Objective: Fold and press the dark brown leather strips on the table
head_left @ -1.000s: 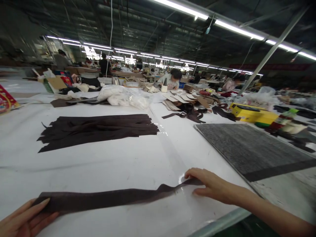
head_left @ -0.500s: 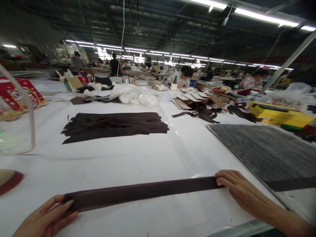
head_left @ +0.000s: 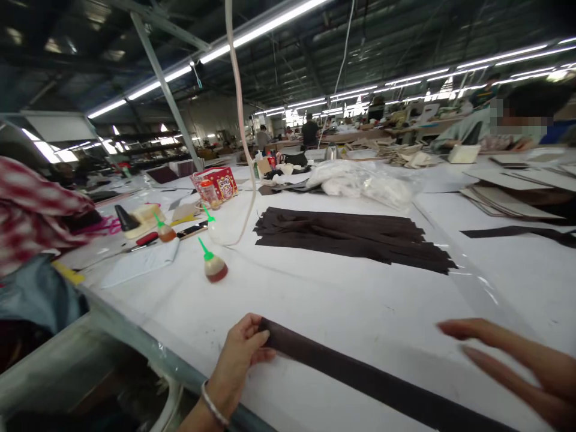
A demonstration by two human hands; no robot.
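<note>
A long dark brown strip lies flat along the near edge of the white table. My left hand pinches the strip's left end, thumb on top, with a bracelet on the wrist. My right hand hovers at the lower right with its fingers stretched out and apart, just above the table beyond the strip, holding nothing. A pile of similar dark strips lies further back on the table.
A small glue bottle with a green nozzle stands left of the pile, with more bottles, a phone and a red box behind. A hose hangs down. A person in a red checked sleeve is at left. Others work at far tables.
The view has swung left. My right hand has come off the strip's right end and now hovers with fingers spread. My left hand went from lying flat on the left end to pinching it.
</note>
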